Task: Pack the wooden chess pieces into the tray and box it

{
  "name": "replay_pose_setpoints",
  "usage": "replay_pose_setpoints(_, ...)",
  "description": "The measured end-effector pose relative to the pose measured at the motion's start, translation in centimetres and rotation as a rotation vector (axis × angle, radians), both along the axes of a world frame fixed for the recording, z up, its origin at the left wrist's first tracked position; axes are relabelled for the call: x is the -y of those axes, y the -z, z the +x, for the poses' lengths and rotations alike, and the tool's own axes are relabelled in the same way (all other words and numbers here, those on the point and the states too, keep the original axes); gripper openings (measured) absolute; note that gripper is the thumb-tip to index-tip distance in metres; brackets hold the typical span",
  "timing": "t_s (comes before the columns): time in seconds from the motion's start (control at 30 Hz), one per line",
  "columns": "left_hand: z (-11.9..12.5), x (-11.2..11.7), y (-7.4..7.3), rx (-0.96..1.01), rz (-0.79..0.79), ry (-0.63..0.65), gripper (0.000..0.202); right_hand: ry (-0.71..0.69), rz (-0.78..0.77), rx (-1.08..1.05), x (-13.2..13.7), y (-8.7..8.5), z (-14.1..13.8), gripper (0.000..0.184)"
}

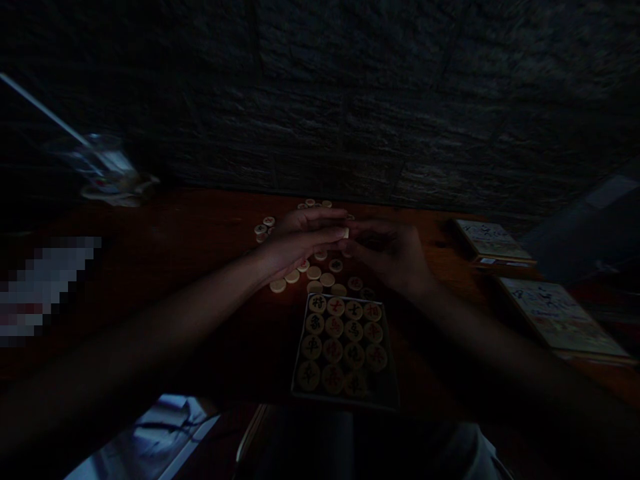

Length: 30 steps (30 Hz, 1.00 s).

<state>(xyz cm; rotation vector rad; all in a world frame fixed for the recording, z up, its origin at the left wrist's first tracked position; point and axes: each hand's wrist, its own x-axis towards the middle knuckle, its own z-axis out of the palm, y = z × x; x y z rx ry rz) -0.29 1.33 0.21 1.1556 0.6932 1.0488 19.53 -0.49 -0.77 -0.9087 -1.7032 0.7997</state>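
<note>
Over the middle of the table, my left hand (300,239) is stretched out with straight fingers above the loose pieces. Facing it, my right hand (397,257) is pinched, its thumb and fingertips meeting the tips of my left hand. Between them shows the pale edge of a Chinese chess piece (345,233); its face is hidden. Loose round wooden pieces (313,273) lie below and behind the hands, some with blank sides up. Nearer to me is a shallow box (385,387) with rows of pieces marked in red and black characters. Its near right corner holds no piece.
Two flat printed boxes (493,240) (563,317) lie at the right. At the back left stands a clear cup (107,163) with a straw. A dark stone wall (320,100) rises behind the wooden table (200,220). The scene is very dim.
</note>
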Motion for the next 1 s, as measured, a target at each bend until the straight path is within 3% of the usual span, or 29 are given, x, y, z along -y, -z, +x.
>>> replay_pose_setpoints(0.1,-0.09,0.01,-0.04,-0.003,-0.018,-0.02,0.04,0.059,0.126,0.163,0.14,-0.21,0.32,0.037)
replay_pose_setpoints(0.17,-0.1,-0.03,0.05,-0.005,-0.021,-0.017,0.03,0.075,0.172,0.205,0.32,-0.4,0.48,0.036)
replay_pose_setpoints(0.27,-0.13,-0.13,0.25,-0.024,-0.03,0.061,0.018,0.07,0.218,0.23,0.57,-0.64,0.56,0.035)
replay_pose_setpoints(0.4,-0.18,-0.15,0.27,-0.034,-0.057,0.133,0.018,0.064,0.268,0.265,0.64,-0.73,0.57,0.034)
replay_pose_setpoints(0.67,-0.23,-0.14,0.0,-0.007,-0.077,0.097,0.018,0.065,0.22,0.243,0.44,-0.52,0.46,0.033)
replay_pose_setpoints(0.87,-0.21,-0.21,0.14,-0.019,-0.176,0.133,0.022,0.034,0.386,0.261,0.52,-0.62,0.43,0.029)
replay_pose_setpoints(1.0,-0.26,-0.27,-0.03,-0.042,-0.198,0.178,0.022,0.032,0.373,0.262,0.52,-0.62,0.34,0.029)
